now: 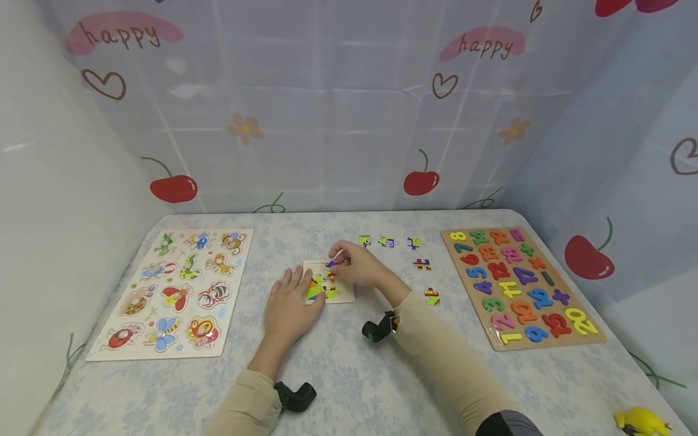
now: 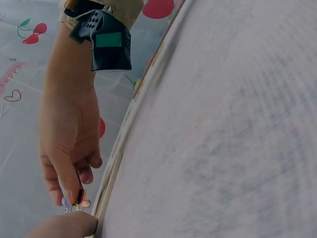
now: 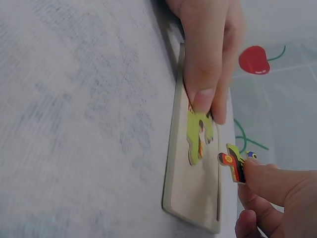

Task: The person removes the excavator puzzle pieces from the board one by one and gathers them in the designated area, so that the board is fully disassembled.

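Puzzle tray (image 1: 346, 295): in the head view, flat on the table (image 1: 338, 369), about midway between the table's left and right edges, toward its far edge.
Left hand (image 1: 289, 306): fingers extended and slightly parted, resting over the tray's left side, thumb by its near edge.
Tray pieces (image 1: 322, 292): mostly green and yellow, lying in the tray close to the left hand.
Right hand (image 1: 355, 264): over the tray's far right corner, fingertips drawn together on one held piece (image 1: 330, 264).
Loose pieces (image 1: 386, 241): three in a row near the table's far edge, right of the tray; two more nearer, between tray and number board.
Number board (image 1: 578, 340): brown, with coloured numerals and signs, along the table's right edge.
Insect board (image 1: 181, 237): pale, with insect pictures, along the table's left edge.
Yellow toy (image 1: 643, 421): near the table's right edge, partly cut off.
Left wrist view: the right hand reaches down with the piece between its fingertips; the left thumb shows just below.
Right wrist view: a left-hand digit presses on a green tray piece; the right thumb and fingers pinch the held piece, tilted and apart from the tray pieces.
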Tool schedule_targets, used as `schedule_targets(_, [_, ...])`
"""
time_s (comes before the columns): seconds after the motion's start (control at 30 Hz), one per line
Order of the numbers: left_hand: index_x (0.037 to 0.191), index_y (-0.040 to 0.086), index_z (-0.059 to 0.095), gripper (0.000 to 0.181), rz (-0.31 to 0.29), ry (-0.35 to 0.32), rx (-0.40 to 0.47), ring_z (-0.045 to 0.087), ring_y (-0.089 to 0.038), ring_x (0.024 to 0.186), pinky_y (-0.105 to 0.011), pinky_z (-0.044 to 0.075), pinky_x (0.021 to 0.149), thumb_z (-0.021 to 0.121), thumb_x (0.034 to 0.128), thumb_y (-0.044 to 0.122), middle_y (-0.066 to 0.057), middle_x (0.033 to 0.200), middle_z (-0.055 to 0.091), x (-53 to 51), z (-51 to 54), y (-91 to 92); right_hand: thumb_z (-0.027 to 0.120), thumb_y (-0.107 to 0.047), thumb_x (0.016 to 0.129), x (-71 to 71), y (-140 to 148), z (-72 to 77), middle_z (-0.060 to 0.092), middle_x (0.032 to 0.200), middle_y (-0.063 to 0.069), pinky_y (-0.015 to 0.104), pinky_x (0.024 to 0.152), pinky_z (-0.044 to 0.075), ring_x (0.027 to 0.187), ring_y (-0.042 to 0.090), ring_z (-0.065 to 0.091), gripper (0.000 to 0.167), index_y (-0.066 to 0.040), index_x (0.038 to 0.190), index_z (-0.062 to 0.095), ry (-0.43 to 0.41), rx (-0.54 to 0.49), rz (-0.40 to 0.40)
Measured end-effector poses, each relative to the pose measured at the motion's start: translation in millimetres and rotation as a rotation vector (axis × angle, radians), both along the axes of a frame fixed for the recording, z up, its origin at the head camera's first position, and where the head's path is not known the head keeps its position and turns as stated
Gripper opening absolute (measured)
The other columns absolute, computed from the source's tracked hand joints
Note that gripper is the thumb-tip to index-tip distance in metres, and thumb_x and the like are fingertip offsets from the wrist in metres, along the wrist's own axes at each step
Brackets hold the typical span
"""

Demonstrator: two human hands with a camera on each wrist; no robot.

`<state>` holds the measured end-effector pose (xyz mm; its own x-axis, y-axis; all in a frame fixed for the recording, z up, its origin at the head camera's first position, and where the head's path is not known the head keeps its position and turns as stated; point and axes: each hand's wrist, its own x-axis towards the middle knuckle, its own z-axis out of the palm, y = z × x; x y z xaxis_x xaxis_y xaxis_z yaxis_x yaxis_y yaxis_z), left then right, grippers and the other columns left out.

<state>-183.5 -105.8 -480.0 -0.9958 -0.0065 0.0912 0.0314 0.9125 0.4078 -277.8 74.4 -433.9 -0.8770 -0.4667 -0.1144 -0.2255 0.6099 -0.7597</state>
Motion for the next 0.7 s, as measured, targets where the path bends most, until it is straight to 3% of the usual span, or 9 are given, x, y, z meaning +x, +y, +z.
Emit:
schedule_targets(0.2, [0.152, 0.015, 0.042, 0.072, 0.002, -0.004, 0.002, 0.023, -0.031, 0.153, -0.053, 0.019, 0.124, 0.049, 0.094, 0.058, -0.008, 0.162, 0.033, 1.0, -0.1, 0.9, 0.07, -0.018, 0.093, -5.5, 29.5, 5.4, 0.065, 0.099, 0.004, 0.027, 0.07, 0.05, 0.081, 0.018, 0.06, 0.022, -0.015, 0.113, 0.061, 0.004, 0.016, -0.062])
schedule_targets(0.43, [0.153, 0.016, 0.039, 0.073, 0.001, -0.016, 0.022, 0.02, -0.03, 0.154, -0.052, 0.017, 0.125, 0.049, 0.0938, 0.057, -0.008, 0.163, 0.03, 1.8, 0.0, 0.8, 0.071, -0.019, 0.092, -11.8, 74.2, 7.5, 0.065, 0.099, 0.006, 0.026, 0.069, 0.049, 0.081, 0.018, 0.059, 0.023, -0.015, 0.113, 0.06, -0.003, 0.111, -0.143])
schedule_targets(0.7, [0.153, 0.015, 0.04, 0.073, -0.003, -0.013, 0.021, 0.021, -0.031, 0.154, -0.053, 0.018, 0.124, 0.049, 0.094, 0.057, -0.009, 0.162, 0.031, 1.8, 0.5, 0.9, 0.069, -0.017, 0.093, -14.9, 105.6, 9.7, 0.066, 0.101, 0.008, 0.028, 0.072, 0.051, 0.086, 0.02, 0.061, 0.022, -0.011, 0.112, 0.059, -0.012, 0.192, -0.151])
